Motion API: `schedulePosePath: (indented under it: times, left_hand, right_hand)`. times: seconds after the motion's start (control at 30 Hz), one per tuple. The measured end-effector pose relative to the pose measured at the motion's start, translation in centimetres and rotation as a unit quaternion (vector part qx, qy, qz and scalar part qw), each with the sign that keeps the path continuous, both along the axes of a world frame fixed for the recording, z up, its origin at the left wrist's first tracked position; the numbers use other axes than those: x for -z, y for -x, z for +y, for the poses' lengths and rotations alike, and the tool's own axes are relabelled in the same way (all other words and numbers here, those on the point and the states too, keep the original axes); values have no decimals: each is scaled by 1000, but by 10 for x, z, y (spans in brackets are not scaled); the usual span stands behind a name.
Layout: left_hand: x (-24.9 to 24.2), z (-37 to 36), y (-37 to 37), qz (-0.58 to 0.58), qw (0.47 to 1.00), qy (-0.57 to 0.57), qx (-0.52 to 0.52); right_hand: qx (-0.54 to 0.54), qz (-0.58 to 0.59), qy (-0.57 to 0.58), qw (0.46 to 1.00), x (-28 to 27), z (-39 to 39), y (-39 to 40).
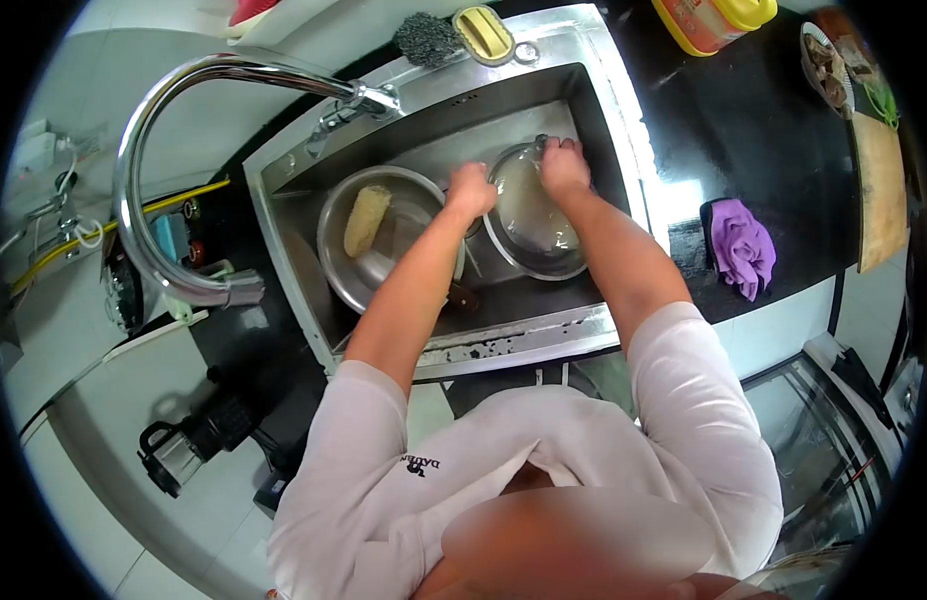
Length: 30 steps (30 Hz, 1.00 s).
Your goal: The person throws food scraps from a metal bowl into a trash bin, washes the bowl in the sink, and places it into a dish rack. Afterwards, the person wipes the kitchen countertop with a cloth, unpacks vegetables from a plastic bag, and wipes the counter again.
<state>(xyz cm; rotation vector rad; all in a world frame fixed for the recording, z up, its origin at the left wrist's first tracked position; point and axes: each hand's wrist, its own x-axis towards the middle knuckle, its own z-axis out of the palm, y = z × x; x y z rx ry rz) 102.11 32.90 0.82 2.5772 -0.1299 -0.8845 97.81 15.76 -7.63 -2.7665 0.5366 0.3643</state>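
A round metal pot (496,240) with cloudy water in it stands in the right part of the steel sink (284,240). My left hand (471,190) is closed at the pot's left rim. At the far rim, my right hand (564,165) grips the edge near a small dark piece. Left of the pot, partly behind my left forearm, is a wide metal basin (331,240) holding a pale yellow loofah (367,222). A brown handle (464,296) shows below my left wrist; what it belongs to is hidden.
A chrome faucet (134,180) arches over the left side. A dark scourer (426,40) and a yellow sponge brush (484,36) lie on the sink's back edge. Rightward are a purple cloth (742,245), a yellow container (714,20) and a wooden board (879,190).
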Motion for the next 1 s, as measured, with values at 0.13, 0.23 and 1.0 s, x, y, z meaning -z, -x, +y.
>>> schedulePosePath:
  times: [0.13,0.23,1.0]
  left_hand:
    - [-27,11,18,147,936,230,-225]
    - [-31,8,30,170,883,230,-373]
    - [-33,-6,56,39,853,376,-360]
  right_hand:
    - [142,-52,-46,987,-2,16,9]
    - [213,-22,-184,959,-25,34,25]
    - [-34,105,-136,984,-19,22,40]
